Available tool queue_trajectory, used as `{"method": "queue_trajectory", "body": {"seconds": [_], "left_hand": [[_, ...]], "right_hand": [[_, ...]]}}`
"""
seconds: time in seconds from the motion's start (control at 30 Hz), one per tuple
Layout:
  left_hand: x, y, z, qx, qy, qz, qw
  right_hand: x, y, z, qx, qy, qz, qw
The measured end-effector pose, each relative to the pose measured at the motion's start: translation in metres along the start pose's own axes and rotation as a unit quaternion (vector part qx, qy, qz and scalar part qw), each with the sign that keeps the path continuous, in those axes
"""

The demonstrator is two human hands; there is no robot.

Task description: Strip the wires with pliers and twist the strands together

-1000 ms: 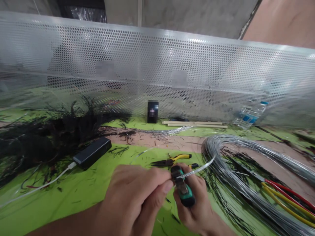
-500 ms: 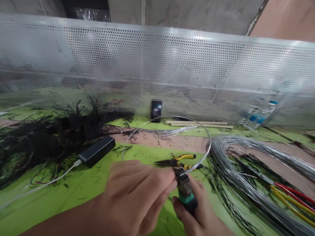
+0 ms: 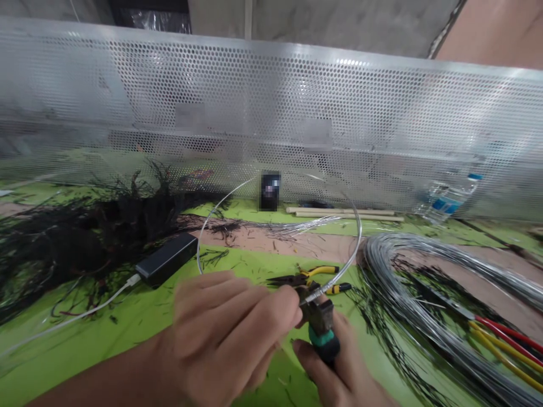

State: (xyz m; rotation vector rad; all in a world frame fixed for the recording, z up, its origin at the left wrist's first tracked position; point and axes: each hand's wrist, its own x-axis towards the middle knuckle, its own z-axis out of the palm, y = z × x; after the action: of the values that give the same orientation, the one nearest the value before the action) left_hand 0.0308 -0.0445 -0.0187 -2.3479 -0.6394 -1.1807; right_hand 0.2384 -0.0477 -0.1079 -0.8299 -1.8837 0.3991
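behind the green tabletop [image 3: 127, 339] a perforated panel [image 3: 254, 96] is seen. compared with half a second ago, the wire loop [image 3: 360, 229] is raised higher, its near right end at the pliers [image 3: 324, 334], which are gripped in the right hand [image 3: 345, 362]. the left hand [image 3: 237, 333] is blurred, fingers curled; what is held there cannot be told.
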Motion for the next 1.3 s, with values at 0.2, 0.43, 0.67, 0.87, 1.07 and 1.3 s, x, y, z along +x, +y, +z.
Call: {"method": "queue_trajectory", "body": {"seconds": [0.2,0.43,0.67,0.87,1.07,1.3], "left_hand": [[-0.002,0.0,0.008,0.026,0.037,0.033,0.998],[0.0,0.0,0.013,0.01,0.048,0.042,0.998],[-0.001,0.003,0.016,-0.014,0.045,0.016,0.999],[-0.002,0.001,0.015,-0.03,0.026,0.011,0.999],[-0.001,-0.008,0.009,-0.032,-0.005,0.029,0.999],[0.001,-0.02,0.015,-0.017,-0.002,0.031,0.999]], "right_hand": [[0.003,0.0,-0.001,-0.001,-0.002,-0.008,1.0],[0.002,0.003,0.001,-0.003,0.005,-0.026,1.0],[0.004,0.002,0.001,-0.007,0.008,-0.017,1.0],[-0.004,0.009,0.002,-0.02,-0.012,0.002,1.0],[-0.013,0.015,0.002,-0.073,0.027,0.019,0.997],[0.014,0.012,-0.013,-0.035,-0.022,0.034,0.999]]}}
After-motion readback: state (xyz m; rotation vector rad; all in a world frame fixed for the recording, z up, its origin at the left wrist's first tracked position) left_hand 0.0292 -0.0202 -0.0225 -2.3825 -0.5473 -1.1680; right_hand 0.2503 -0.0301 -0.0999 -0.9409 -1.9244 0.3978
